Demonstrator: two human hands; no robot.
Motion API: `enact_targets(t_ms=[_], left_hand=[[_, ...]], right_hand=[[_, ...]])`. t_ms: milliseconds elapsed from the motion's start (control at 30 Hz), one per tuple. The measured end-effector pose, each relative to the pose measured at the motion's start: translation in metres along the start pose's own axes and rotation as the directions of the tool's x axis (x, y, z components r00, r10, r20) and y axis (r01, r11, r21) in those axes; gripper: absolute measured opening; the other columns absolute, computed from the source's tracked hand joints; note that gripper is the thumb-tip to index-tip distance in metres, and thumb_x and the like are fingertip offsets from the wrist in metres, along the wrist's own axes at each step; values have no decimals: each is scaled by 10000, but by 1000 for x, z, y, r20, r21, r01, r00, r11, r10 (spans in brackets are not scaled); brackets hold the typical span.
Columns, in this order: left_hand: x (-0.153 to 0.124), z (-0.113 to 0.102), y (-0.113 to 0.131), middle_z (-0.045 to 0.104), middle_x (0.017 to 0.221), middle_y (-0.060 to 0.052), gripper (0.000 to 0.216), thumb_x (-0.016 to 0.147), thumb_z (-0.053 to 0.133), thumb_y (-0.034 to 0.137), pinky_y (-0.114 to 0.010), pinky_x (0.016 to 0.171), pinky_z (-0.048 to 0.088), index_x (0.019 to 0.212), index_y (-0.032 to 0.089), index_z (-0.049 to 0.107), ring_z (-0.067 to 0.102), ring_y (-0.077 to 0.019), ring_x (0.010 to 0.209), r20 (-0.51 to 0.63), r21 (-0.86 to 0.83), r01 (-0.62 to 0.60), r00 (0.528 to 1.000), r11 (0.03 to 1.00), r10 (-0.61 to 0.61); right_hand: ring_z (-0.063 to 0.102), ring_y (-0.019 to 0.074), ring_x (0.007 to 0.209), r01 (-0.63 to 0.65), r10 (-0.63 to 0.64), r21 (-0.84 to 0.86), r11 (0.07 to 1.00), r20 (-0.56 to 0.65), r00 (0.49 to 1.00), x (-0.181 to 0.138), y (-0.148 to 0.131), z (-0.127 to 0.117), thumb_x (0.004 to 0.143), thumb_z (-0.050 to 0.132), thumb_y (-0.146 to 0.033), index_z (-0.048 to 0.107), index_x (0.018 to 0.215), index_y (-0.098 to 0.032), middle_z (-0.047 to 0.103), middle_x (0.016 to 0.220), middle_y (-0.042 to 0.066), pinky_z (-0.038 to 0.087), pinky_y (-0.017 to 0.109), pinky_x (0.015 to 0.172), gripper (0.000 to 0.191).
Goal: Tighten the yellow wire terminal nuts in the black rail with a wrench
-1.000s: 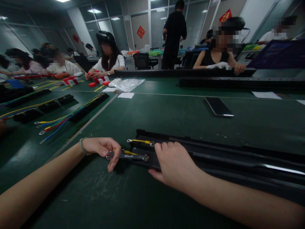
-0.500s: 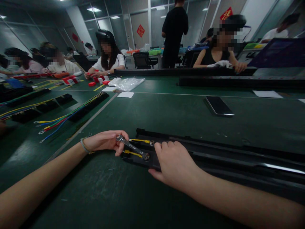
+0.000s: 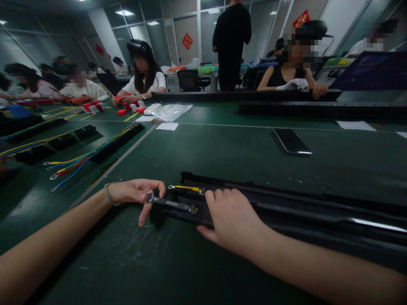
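My left hand [image 3: 140,195] grips the free end of a silver wrench [image 3: 171,203] between thumb and fingers. The wrench's other end sits over a bolt [image 3: 195,209] near the left end of a long black housing [image 3: 286,197]. Behind the wrench, a short yellow cable with a ring terminal [image 3: 186,188] is fastened at a second bolt [image 3: 202,191]. My right hand [image 3: 233,218] lies over the housing just right of the bolts, fingers wrapped across it and thumb on the near side.
A phone [image 3: 292,141] lies beyond the housing. To the left are coloured cables with ring terminals [image 3: 73,165] on black strips. A plastic bag [image 3: 173,112] and white paper [image 3: 167,126] lie farther back. Several people sit across the green table [image 3: 216,148]; one person stands [image 3: 232,42].
My left hand has swung the wrench's free end toward me and slightly left, the bolt end staying put. The wrench now covers the nearer yellow cable. My right hand has stayed in place.
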State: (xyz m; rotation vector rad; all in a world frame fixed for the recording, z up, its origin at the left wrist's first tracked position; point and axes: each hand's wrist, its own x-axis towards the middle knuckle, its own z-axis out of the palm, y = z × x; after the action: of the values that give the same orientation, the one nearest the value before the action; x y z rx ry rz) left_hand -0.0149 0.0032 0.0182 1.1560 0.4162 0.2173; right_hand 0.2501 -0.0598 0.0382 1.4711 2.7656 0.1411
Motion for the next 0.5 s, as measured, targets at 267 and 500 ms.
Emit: enact_targets(t_ms=[267,500], left_hand=[[-1,-2,0,693,632,-97,233,761,593,291,-247,435,458,884,138,465,648,-219,524,-3,30,3,1000,1000,-3],[5,-8,-4,647,564,-38,215,767,593,300,-223,460,432,850,125,500,582,-143,470,-247,45,-110,962,993,118]], right_hand=[[519,228,660,4,-4,-4,1000,-18,1000,0,0,-1,670,451,-547,528,888,-126,564,730,107,363,348,587,480],[520,231,663,7,-8,-12,1000,-34,999,0,-1,3,671,446,-552,522,894,-121,559,731,108,361,357,592,491]])
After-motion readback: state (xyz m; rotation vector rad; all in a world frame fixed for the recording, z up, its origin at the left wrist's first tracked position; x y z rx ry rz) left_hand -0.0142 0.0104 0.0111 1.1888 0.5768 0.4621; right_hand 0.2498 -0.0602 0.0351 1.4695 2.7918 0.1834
